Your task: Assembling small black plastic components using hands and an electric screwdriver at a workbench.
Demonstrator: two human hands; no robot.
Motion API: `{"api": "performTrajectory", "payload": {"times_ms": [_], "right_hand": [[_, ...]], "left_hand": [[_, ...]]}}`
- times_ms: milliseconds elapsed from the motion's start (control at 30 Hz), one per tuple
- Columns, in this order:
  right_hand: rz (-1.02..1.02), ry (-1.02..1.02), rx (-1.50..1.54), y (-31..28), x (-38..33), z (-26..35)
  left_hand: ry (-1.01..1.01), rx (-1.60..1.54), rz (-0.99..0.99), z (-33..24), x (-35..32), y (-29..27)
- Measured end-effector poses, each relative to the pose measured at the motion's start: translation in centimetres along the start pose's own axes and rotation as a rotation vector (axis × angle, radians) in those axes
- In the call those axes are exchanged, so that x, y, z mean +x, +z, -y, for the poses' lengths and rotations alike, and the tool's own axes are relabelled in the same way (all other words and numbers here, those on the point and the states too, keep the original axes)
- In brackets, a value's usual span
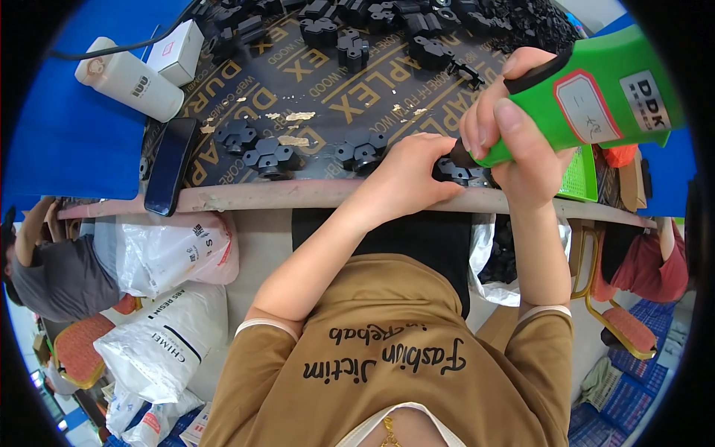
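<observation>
Right hand (521, 149) gripped our green power tool (596, 97), tip on the black plastic part (458, 173) our left hand (413, 167) pinned at the bench edge (298, 195); we judged a slip could jab fingers.

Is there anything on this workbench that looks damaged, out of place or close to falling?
Two things stand out. The dark phone lies at the table's front edge, its lower end hanging over. Pale torn flakes show where the printed board covering the table is scuffed. The black plastic parts look intact.
</observation>
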State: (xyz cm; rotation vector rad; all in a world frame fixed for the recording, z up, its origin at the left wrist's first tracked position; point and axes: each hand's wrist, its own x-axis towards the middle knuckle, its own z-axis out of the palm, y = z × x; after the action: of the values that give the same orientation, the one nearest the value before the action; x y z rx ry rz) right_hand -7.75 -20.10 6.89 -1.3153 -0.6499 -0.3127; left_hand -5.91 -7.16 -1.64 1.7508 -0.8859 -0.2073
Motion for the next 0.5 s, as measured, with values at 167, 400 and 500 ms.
{"api": "performTrajectory", "payload": {"times_ms": [167, 400, 500], "right_hand": [[0.034, -0.001, 0.008, 0.21, 0.03, 0.2], [0.056, -0.026, 0.017, -0.08, 0.03, 0.07], [0.063, -0.001, 0.049, -0.06, 0.1, -0.2]], "left_hand": [[0.02, 0.014, -0.003, -0.08, -0.11, -0.11], [0.044, 0.02, -0.036, 0.25, -0.04, 0.14], [0.024, 0.009, -0.04, -0.22, -0.12, 0.0]]}}
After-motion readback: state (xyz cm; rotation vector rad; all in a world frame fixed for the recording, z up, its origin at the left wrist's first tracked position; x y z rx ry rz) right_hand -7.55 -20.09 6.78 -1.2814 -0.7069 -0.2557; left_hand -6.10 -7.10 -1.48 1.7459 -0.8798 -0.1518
